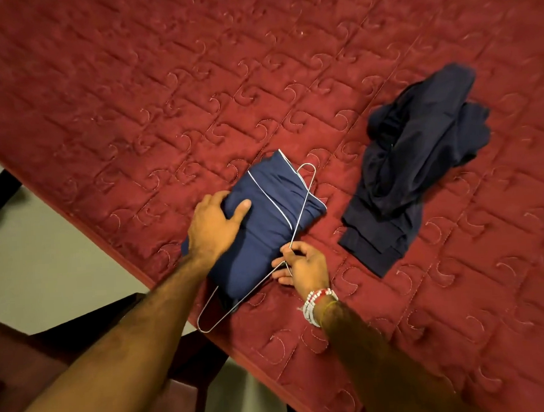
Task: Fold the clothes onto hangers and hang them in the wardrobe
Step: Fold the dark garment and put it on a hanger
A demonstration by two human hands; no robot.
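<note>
A blue garment with white piping (264, 212) lies folded over a thin metal wire hanger (299, 218) on the red quilted bed (195, 84). My left hand (213, 223) grips the garment's left side, thumb on top of the fabric. At the garment's near right edge my right hand (303, 265) pinches the hanger where its wires meet at the neck. The hanger's ends stick out beyond the cloth at the top and at the bottom left.
A second dark navy garment (411, 173) lies crumpled on the bed to the right. The bed's edge (135, 269) runs diagonally from the left to the bottom. Pale floor (40, 255) and dark wooden furniture (92, 341) lie beyond it at lower left.
</note>
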